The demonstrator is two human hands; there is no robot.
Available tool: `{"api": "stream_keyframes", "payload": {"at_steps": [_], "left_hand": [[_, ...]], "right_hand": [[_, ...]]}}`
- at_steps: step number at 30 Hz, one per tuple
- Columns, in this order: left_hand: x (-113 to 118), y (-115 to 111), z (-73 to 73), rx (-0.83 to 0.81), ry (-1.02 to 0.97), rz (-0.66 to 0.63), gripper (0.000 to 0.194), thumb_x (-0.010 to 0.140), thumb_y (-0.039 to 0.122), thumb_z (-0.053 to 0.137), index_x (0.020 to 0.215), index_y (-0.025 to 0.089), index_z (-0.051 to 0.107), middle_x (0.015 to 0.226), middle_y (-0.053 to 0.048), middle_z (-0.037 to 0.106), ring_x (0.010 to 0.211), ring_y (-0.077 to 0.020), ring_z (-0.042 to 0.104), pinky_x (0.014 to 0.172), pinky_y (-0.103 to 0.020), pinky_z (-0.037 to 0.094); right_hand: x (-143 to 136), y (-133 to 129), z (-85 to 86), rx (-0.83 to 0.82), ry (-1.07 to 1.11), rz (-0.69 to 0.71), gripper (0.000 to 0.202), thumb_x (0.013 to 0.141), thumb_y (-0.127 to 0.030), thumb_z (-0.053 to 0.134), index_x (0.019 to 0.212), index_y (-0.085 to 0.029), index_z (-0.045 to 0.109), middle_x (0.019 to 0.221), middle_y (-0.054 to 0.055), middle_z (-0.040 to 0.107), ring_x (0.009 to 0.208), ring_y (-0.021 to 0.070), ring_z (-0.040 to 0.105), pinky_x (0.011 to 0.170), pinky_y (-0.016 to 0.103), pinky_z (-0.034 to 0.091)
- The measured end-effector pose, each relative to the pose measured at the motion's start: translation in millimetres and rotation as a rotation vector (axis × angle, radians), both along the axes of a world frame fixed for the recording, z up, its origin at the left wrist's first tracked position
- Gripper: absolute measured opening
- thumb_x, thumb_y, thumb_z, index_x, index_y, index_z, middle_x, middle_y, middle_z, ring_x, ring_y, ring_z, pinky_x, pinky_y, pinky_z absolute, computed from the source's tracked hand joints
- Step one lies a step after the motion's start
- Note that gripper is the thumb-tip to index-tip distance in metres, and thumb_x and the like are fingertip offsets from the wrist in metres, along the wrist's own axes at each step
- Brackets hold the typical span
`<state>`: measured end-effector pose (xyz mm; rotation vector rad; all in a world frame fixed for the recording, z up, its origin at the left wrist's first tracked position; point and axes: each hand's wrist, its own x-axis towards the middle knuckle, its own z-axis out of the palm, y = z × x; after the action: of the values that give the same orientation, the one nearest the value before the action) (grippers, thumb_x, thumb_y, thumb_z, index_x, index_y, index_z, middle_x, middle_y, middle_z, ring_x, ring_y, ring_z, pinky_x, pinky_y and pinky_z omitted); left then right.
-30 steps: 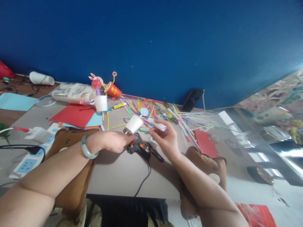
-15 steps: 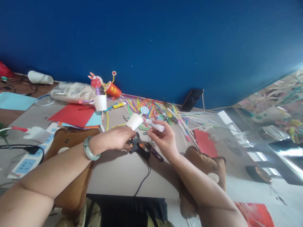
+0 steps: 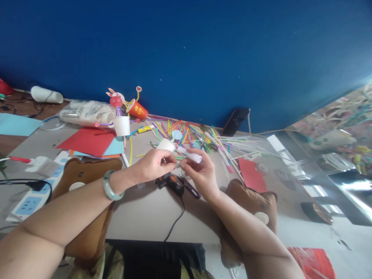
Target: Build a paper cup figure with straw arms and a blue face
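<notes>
My left hand [image 3: 155,164], with a bracelet on its wrist, is pinched closed over the middle of the table. Its fingertips meet those of my right hand [image 3: 200,170] at a small thing I cannot make out. My right hand also grips a short white tube [image 3: 193,155], which slants across its fingers. Just behind my left hand stands a white paper cup [image 3: 166,145], partly covered by it. Below both hands a black and orange glue gun [image 3: 171,185] lies on the table, and a dark slim tool [image 3: 190,188] rests beside it.
Colourful drinking straws [image 3: 186,133] spread along the blue wall. A cup figure [image 3: 121,124] stands at back left by red paper [image 3: 87,140]. Brown cushions [image 3: 87,217] lie under my forearms. A power strip [image 3: 31,203] is at far left. The glue gun's cord [image 3: 180,215] runs toward me.
My left hand has moved right and up, away from the glue gun, to meet the fingertips of my right hand. My right hand stays nearly still with the white tube.
</notes>
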<state>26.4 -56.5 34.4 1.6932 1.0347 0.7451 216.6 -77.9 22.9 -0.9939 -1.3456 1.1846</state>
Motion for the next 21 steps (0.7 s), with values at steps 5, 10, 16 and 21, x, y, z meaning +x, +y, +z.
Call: {"api": "stream_keyframes", "payload": {"at_steps": [5,10,16,21], "left_hand": [[0,2,3.8,-0.086,-0.092,0.065,0.014,0.08,0.028,0.064,0.076,0.014,0.067,0.067,-0.001,0.066,0.063,-0.0127,0.06,0.059,-0.023,0.046],[0,3,7.6,-0.218,-0.156,0.131,0.017,0.079,0.03,0.064,0.074,0.014,0.065,0.061,0.001,0.06,0.053,-0.0092,0.052,0.051,-0.021,0.039],[0,3,0.1,-0.248,-0.18,0.113,0.018,0.081,0.031,0.063,0.075,0.014,0.065,0.053,0.003,0.054,0.047,-0.008,0.047,0.046,-0.019,0.035],[1,2,-7.9,-0.235,-0.217,0.048,0.027,0.084,0.041,0.066,0.084,0.014,0.069,0.059,0.001,0.058,0.048,-0.0086,0.049,0.047,-0.021,0.038]], "right_hand": [[0,-2,-0.8,0.14,-0.059,-0.16,0.033,0.085,-0.034,0.073,0.112,-0.024,0.057,0.074,-0.003,0.07,0.053,0.0103,0.059,0.05,0.025,0.051],[8,-12,-5.0,0.534,-0.32,-0.341,0.023,0.094,-0.032,0.063,0.116,-0.026,0.064,0.073,0.001,0.071,0.057,0.0174,0.066,0.058,0.035,0.057],[14,-15,-8.3,0.892,-0.578,-0.323,0.027,0.093,-0.024,0.062,0.12,-0.026,0.063,0.095,0.008,0.076,0.076,0.0221,0.073,0.066,0.035,0.06],[14,-12,-11.4,0.942,-0.682,-0.282,0.034,0.094,-0.023,0.06,0.128,-0.024,0.057,0.093,0.009,0.075,0.076,0.0225,0.072,0.064,0.035,0.059]]}}
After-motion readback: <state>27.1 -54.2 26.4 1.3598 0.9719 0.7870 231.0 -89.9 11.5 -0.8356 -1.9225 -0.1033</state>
